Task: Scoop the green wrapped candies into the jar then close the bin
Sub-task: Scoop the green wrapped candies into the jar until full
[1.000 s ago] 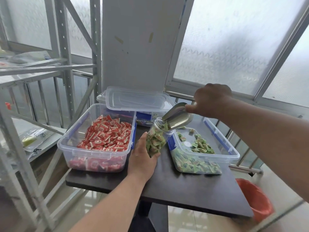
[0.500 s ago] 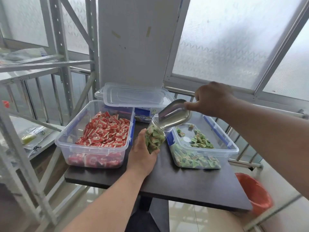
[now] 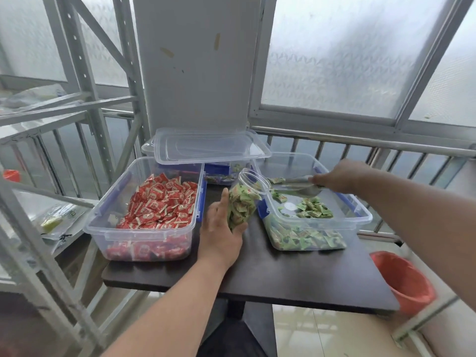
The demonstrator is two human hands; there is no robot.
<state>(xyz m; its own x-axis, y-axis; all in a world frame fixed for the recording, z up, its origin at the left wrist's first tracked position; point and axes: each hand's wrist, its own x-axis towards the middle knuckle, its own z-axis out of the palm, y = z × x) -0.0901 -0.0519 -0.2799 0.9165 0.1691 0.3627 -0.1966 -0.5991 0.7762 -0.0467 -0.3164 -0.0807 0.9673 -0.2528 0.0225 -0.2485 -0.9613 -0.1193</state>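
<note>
A clear plastic jar (image 3: 244, 199), largely filled with green wrapped candies, leans toward the right on the dark table (image 3: 296, 274). My left hand (image 3: 220, 234) grips its lower part. To its right stands a clear bin (image 3: 360, 215) holding green candies (image 3: 313, 211) low along its bottom. My right hand (image 3: 340, 176) holds the handle of a metal scoop (image 3: 300, 185), which lies low inside that bin, near its far side. A clear lid (image 3: 206, 146) rests on a third bin at the back.
A clear bin of red wrapped candies (image 3: 157, 204) stands on the table's left. Grey metal shelving (image 3: 77, 104) rises on the left, a railing (image 3: 360, 144) and frosted windows behind. An orange bucket (image 3: 401, 279) sits on the floor at the right.
My right hand has taken the scoop away from the jar's mouth and lowered it into the green-candy bin. The left hand still holds the tilted jar.
</note>
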